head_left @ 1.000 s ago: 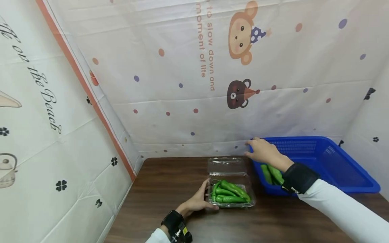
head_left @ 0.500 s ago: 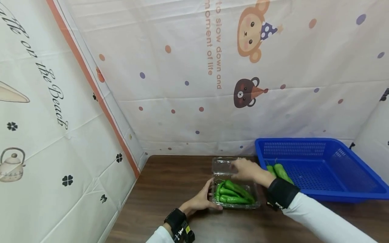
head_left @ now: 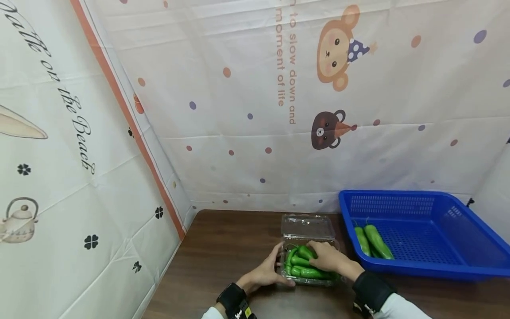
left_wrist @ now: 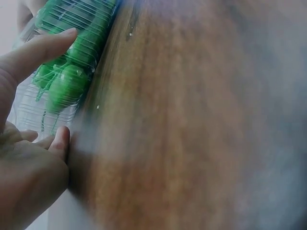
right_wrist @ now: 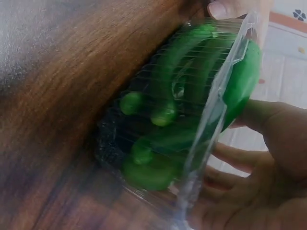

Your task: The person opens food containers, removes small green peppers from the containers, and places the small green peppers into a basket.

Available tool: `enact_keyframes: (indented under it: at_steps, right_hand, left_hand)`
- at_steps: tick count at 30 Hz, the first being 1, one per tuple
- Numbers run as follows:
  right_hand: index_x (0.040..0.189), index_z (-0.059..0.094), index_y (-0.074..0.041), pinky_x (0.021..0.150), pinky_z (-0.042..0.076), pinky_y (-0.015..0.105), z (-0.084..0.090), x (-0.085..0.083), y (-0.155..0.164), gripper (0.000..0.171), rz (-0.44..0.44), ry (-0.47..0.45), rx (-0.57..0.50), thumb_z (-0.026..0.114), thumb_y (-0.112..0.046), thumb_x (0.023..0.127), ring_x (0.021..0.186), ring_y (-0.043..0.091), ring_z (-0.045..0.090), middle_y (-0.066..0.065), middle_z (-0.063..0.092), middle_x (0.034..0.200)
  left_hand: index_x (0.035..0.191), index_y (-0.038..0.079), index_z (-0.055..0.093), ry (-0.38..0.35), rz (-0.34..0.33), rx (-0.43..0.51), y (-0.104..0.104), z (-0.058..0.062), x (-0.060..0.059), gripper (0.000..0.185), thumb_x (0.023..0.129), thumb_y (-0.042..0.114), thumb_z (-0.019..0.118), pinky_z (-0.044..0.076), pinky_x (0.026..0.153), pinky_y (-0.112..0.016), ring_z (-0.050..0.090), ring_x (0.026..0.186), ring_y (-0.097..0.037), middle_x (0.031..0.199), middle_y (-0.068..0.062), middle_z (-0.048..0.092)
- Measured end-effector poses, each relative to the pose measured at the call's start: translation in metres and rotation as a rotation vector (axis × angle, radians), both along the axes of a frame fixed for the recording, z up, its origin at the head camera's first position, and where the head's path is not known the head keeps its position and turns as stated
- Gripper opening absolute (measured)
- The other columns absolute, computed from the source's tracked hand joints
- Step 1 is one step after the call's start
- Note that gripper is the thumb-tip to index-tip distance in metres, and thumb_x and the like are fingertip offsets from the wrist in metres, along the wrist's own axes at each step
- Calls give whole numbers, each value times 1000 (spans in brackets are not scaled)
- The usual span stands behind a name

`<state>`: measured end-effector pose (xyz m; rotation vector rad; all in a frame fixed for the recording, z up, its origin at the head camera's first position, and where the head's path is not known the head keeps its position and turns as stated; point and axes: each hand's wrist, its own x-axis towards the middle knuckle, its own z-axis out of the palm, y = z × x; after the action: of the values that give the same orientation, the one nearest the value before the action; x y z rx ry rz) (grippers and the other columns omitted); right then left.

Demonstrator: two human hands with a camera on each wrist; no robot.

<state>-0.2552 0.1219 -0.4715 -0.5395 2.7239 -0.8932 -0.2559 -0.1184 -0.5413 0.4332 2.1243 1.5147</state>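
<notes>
A clear plastic clamshell box (head_left: 332, 243) stands on the brown table with its lid (head_left: 307, 227) folded back. Several green peppers (head_left: 299, 261) fill it. My left hand (head_left: 280, 266) grips the box's left front corner, thumb on the rim; in the left wrist view its fingers (left_wrist: 38, 50) lie against the ribbed wall (left_wrist: 33, 103). My right hand (head_left: 318, 257) lies on the peppers from the right. In the right wrist view its thumb and fingers (right_wrist: 235, 160) curl round a green pepper (right_wrist: 242, 81) at the box rim (right_wrist: 218, 103).
A blue perforated basket (head_left: 402, 193) sits to the right of the box with two or three green peppers (head_left: 376, 239) at its left end. Printed cloth walls close in the back and left. Bare brown table (head_left: 227, 248) lies left of the box.
My right hand left the blue basket's near corner, passed over the open lid and came down onto the peppers in the box. The left hand kept its hold on the box.
</notes>
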Motion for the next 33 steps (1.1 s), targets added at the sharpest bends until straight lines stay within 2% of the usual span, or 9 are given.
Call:
enact_keyframes:
  at_steps: [3, 6, 13, 15, 17, 20, 22, 29, 33]
  right_hand:
    - [131, 60, 8, 93, 53, 58, -2, 3, 1, 44, 14, -16, -32, 72, -6, 91, 119, 45, 62, 28, 65, 129]
    - [132, 59, 9, 90, 53, 55, 1, 3, 2, 45, 26, -9, -52, 72, -5, 91, 120, 45, 62, 29, 64, 130]
    - [131, 61, 8, 90, 54, 53, 11, 5, 2, 45, 18, 67, -70, 74, -6, 90, 118, 43, 63, 27, 66, 128]
    - [131, 61, 8, 85, 55, 49, 16, 5, 2, 45, 13, 82, -72, 74, -7, 90, 114, 41, 65, 25, 68, 125]
    - [132, 61, 8, 75, 55, 42, 22, 6, 2, 46, 5, 79, -86, 73, -8, 90, 98, 35, 68, 23, 70, 120]
    - [134, 59, 8, 62, 47, 31, 33, 5, 2, 48, -4, 75, -112, 73, -8, 91, 69, 20, 61, 22, 71, 113]
    - [136, 57, 8, 57, 42, 29, 43, 4, 3, 50, -14, 72, -126, 72, -8, 92, 59, 14, 54, 22, 71, 112]
    - [138, 55, 9, 54, 52, 28, 80, -3, 15, 56, -66, 197, -119, 75, -12, 91, 73, 19, 69, 25, 73, 105]
    - [142, 50, 9, 54, 57, 28, 104, -7, 34, 60, -90, 234, -148, 74, -15, 93, 73, 20, 71, 31, 70, 108]
  left_hand:
    - [165, 28, 10, 2, 3, 1, 0, -1, 4, 112, 83, 16, 86, 43, 113, -53, 43, 141, -36, 165, -15, 26]
    - [165, 28, 10, 11, 4, -4, 1, 1, 3, 113, 83, 15, 86, 43, 113, -53, 42, 141, -36, 165, -15, 24]
    - [165, 28, 11, 28, 18, 0, 0, 1, 4, 114, 81, 16, 88, 45, 110, -54, 45, 137, -37, 165, -16, 25]
    - [164, 28, 12, 26, 21, -1, 0, 0, 5, 114, 81, 16, 89, 45, 109, -54, 45, 136, -36, 165, -16, 25]
    - [164, 28, 12, 27, 23, -2, 1, 0, 4, 115, 80, 16, 89, 46, 108, -55, 46, 136, -37, 165, -17, 25]
    - [164, 28, 12, 28, 23, -5, 2, -1, 4, 115, 80, 17, 89, 46, 108, -54, 46, 136, -37, 166, -17, 25]
    - [164, 28, 12, 24, 26, -4, 3, -1, 4, 115, 80, 17, 89, 47, 107, -55, 45, 136, -38, 166, -17, 25]
    - [165, 26, 12, 26, 22, 3, 3, -1, 5, 115, 80, 16, 89, 44, 111, -54, 44, 138, -38, 166, -17, 24]
    - [165, 27, 12, 16, 23, 10, 1, 0, 6, 115, 81, 13, 88, 41, 113, -54, 42, 140, -38, 168, -16, 22]
